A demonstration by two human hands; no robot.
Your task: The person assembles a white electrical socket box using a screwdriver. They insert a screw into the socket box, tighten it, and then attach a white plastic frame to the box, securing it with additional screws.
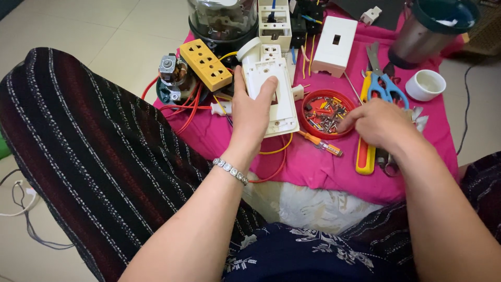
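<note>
We see the left hand (250, 112) clasped around a white switch plate (274, 96), thumb across its face. The right hand (378, 122) dips curled fingers into a red dish of screws (326, 112) just beside that plate. Blue-handled scissors (383, 83) lie beyond the right hand on the pink cloth (313, 167).

Plate: the switch plate (271, 96) lies on the cloth (323, 167), left of the screw dish (327, 113).
Scissors: the scissors (383, 83) lie right of the dish.
Socket block: the socket block (205, 63) lies left of the plate.
</note>
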